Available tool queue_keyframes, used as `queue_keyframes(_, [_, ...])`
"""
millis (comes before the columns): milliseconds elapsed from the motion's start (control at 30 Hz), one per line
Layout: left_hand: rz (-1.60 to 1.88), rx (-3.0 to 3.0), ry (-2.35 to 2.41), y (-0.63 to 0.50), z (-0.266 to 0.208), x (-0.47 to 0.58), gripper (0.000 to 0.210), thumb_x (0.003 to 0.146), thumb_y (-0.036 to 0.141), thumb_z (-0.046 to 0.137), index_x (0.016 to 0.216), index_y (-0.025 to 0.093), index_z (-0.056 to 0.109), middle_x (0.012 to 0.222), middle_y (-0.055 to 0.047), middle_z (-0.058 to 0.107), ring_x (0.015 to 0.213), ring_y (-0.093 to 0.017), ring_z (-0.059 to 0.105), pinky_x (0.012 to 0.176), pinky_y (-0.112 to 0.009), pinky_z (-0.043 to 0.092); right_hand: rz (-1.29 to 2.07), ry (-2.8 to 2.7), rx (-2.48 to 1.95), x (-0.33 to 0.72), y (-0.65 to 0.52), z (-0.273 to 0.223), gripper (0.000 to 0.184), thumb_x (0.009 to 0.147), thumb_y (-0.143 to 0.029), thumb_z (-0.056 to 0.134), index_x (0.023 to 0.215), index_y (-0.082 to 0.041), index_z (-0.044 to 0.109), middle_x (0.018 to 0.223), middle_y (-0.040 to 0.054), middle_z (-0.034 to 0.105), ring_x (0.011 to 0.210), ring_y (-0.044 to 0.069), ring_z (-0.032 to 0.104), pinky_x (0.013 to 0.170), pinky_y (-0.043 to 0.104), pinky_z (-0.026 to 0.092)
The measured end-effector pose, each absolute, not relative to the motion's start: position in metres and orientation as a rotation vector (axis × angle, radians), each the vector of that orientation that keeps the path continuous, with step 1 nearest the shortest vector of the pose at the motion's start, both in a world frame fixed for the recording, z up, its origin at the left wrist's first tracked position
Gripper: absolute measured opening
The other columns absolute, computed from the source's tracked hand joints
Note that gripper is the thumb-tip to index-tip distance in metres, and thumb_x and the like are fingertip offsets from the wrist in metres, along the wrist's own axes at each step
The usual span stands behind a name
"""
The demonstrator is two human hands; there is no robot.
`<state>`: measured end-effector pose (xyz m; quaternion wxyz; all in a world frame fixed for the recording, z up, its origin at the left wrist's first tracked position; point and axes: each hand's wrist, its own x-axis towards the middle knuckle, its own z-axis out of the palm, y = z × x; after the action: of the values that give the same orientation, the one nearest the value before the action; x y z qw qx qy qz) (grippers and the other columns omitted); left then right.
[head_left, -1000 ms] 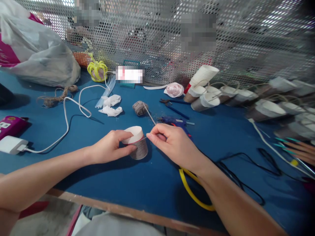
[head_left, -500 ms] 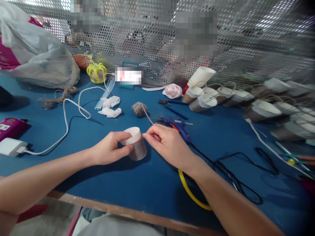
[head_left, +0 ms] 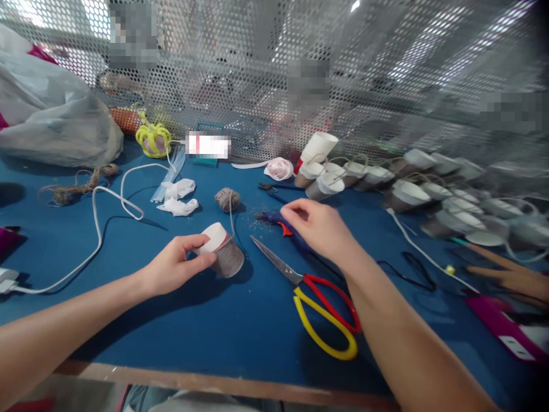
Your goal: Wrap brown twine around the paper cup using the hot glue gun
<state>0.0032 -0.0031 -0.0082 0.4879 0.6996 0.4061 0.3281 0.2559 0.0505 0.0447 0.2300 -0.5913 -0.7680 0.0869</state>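
My left hand grips a paper cup by its rim, thumb outside and fingers at the white mouth. Grey yarn covers the cup's side, and the cup is tilted above the table. From a grey ball of yarn a strand runs to the cup's rim. My right hand is over a blue glue gun with a red trigger, its fingers curled in; what they hold, if anything, is hidden. Scissors with one red and one yellow handle lie beside my right forearm.
Pliers lie behind the glue gun. Several wrapped cups stand at the back right near white stacked cups. A white cable loops at left. Another person's hand is at far right. A perforated metal screen stands behind.
My right hand has left the cup's rim and the yarn, moving right and away to the glue gun. The scissors are now uncovered. My left hand still holds the cup; the view has shifted right.
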Motion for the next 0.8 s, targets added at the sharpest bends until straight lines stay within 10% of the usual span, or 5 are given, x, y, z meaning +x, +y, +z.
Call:
queue_keyframes(167, [0.887, 2.130, 0.902, -0.006, -0.004, 0.004, 0.013, 0.081, 0.019, 0.047, 0.083, 0.012, 0.058, 0.083, -0.007, 0.062, 0.084, -0.017, 0.053, 0.081, -0.031, 0.042, 0.643, -2.260, -1.080, 0.220, 0.024, 0.040, 0.033, 0.088, -0.029, 0.039, 0.117, -0.018, 0.049, 0.127, 0.0083, 0.049, 0.107, 0.016, 0.053, 0.089, 0.032, 0.043])
queue_keyframes(467, [0.943, 2.219, 1.072, -0.002, -0.006, 0.000, 0.015, 0.082, 0.020, 0.046, 0.086, 0.013, 0.058, 0.086, -0.008, 0.061, 0.085, -0.018, 0.053, 0.081, -0.032, 0.042, 0.447, -2.512, -1.420, 0.219, 0.020, 0.037, 0.044, 0.091, -0.034, 0.028, 0.068, -0.015, 0.060, 0.065, 0.0072, 0.060, 0.070, 0.018, 0.056, 0.068, 0.032, 0.043])
queue_keyframes(800, [0.954, 1.970, 1.211, 0.001, -0.018, 0.001, 0.020, 0.082, 0.027, 0.046, 0.087, 0.013, 0.059, 0.087, -0.006, 0.061, 0.081, -0.015, 0.055, 0.077, -0.028, 0.043, 1.122, -2.289, -1.451, 0.228, 0.014, 0.045, 0.034, 0.086, -0.031, 0.038, 0.108, -0.014, 0.057, 0.086, 0.0066, 0.066, 0.056, 0.010, 0.058, 0.055, 0.023, 0.048])
